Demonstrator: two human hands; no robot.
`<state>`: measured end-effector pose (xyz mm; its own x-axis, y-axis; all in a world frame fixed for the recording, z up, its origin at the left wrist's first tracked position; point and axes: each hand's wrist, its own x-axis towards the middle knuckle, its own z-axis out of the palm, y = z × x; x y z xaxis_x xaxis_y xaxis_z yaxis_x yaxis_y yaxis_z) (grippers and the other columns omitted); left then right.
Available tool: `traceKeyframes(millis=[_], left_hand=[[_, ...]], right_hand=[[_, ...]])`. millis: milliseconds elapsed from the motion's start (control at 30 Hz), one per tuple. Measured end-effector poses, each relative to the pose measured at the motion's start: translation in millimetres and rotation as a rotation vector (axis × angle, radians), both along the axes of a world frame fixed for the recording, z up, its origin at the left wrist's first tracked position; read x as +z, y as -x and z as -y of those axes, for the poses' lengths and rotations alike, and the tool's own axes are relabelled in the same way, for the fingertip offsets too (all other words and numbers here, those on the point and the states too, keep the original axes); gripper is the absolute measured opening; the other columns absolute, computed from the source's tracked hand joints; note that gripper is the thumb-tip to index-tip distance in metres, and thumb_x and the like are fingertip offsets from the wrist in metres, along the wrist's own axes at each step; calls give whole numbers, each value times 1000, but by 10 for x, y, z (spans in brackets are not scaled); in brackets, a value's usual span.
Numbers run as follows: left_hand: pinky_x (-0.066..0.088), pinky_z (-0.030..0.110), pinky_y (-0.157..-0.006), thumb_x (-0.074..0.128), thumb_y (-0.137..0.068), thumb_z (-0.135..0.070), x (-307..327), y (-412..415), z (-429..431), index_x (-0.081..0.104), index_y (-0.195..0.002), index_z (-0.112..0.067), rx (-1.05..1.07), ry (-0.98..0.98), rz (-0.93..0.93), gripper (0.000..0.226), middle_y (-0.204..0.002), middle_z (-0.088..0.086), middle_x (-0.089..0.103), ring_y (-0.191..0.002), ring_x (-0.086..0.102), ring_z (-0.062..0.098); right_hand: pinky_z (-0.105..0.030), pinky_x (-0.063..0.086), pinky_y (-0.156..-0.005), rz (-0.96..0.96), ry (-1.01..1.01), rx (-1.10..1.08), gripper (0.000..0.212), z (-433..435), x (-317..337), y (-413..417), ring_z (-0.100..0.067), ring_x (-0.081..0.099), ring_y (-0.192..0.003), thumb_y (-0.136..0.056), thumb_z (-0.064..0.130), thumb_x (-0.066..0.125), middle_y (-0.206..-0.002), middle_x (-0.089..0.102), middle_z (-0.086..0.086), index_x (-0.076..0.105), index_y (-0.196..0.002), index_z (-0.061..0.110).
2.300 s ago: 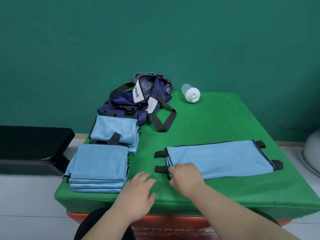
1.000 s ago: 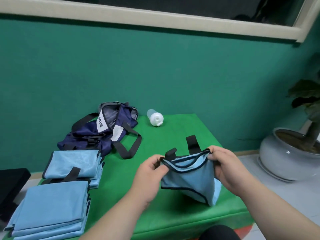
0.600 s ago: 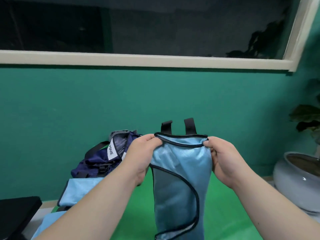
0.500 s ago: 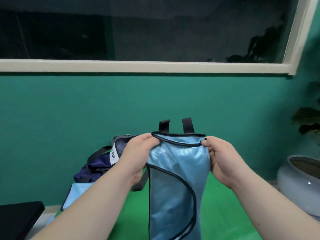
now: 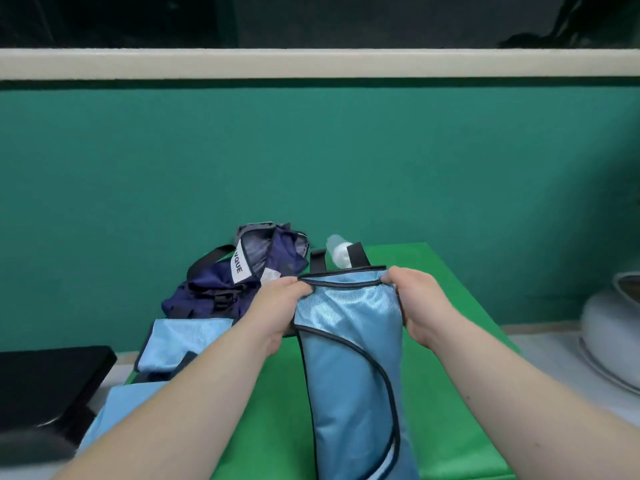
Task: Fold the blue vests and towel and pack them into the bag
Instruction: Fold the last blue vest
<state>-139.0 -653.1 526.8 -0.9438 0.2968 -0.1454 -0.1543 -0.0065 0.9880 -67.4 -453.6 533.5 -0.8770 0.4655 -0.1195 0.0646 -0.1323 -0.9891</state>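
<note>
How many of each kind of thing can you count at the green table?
held vest: 1
folded light blue piles: 2
dark blue bag: 1
white bottle: 1
Total: 5

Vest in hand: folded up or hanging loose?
Hanging loose: the vest drapes long from its top edge, pinched by the left hand and right hand.

The vest (image 5: 349,358) above the desk (image 5: 450,306), the rest behind and left.
It hangs between left grip (image 5: 277,306) and right grip (image 5: 415,303); bottle (image 5: 341,254) behind its top edge, bag (image 5: 214,292) back left on the desk, one folded stack (image 5: 173,341) before the bag, a nearer stack (image 5: 117,407) before that.
</note>
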Motion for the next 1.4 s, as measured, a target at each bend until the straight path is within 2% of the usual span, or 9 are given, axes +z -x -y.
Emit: traceKeyframes(millis=[100, 200, 500, 600, 700, 800, 967, 1167, 1400], left_hand=[[44, 34, -70, 62, -85, -5, -329, 284, -119, 65, -77, -12, 23, 87, 47, 11, -72, 8, 66, -70, 60, 22], [37, 29, -60, 65, -81, -10, -668, 628, -244, 61, -73, -14, 44, 204, 56, 10, -68, 6, 60, -63, 53, 20], [29, 29, -59, 58, -84, -13, -1551, 1503, -723, 54, -75, -16, 57, 542, -14, 10, -66, 3, 49, -62, 41, 20], [44, 30, -60, 52, -88, -16, -1811, 1655, -808, 61, -104, -21, -33, 735, -121, 19, -76, -2, 64, -67, 57, 21], [50, 37, -89, 57, -90, -20, -2017, 1657, -860, 47, -137, -26, -58, 849, -319, 48, -120, -2, 60, -108, 58, 20], [41, 37, -105, 62, -88, -19, -2133, 1607, -846, 47, -139, -31, -40, 786, -431, 54, -132, -12, 41, -122, 44, 14], [45, 26, -95, 67, -92, -27, -2244, 1613, -810, 67, -112, -28, 32, 698, -464, 20, -108, -22, 49, -98, 50, 0], [43, 20, -77, 59, -98, -29, -2257, 1653, -828, 72, -106, -22, 113, 686, -467, 17, -97, -20, 54, -79, 54, 2], [51, 30, -83, 53, -101, -23, -2330, 1724, -869, 68, -119, -19, 153, 688, -446, 23, -102, -18, 56, -83, 59, 10]], right_hand=[[-37, 34, -64, 106, -52, -8, 14, -128, -350, 348, -21, 46, -67, -70, 22, 60, -72, 52, -9, 55, -81, 17], [-40, 32, -65, 188, -98, -6, 16, -254, -685, 718, -21, 42, -68, -66, 27, 61, -71, 48, -8, 52, -77, 19], [-32, 34, -63, 366, -391, 10, 18, -715, -1671, 1614, -20, 43, -65, -82, 30, 58, -70, 48, -5, 50, -74, 17], [-29, 35, -57, 443, -601, 54, 24, -845, -1879, 1786, -20, 44, -58, -89, 31, 56, -63, 52, 0, 53, -73, 15], [-32, 45, -68, 426, -890, 88, 19, -926, -2054, 1869, -21, 55, -79, -90, 34, 57, -81, 60, 3, 62, -83, 18], [-36, 45, -98, 274, -908, 74, 21, -999, -2191, 1813, -15, 49, -108, -93, 27, 61, -107, 57, 9, 65, -112, 20], [-31, 31, -112, 148, -892, 143, 52, -1040, -2279, 1740, -6, 40, -125, -90, 26, 70, -128, 49, 18, 52, -139, 31], [-31, 23, -110, 156, -1061, 138, 25, -1048, -2326, 1816, -5, 35, -123, -97, 42, 59, -120, 47, 20, 64, -120, 33], [-39, 26, -113, 194, -1101, 101, 23, -1071, -2399, 1913, -12, 40, -129, -102, 39, 49, -131, 56, 11, 67, -110, 27]])
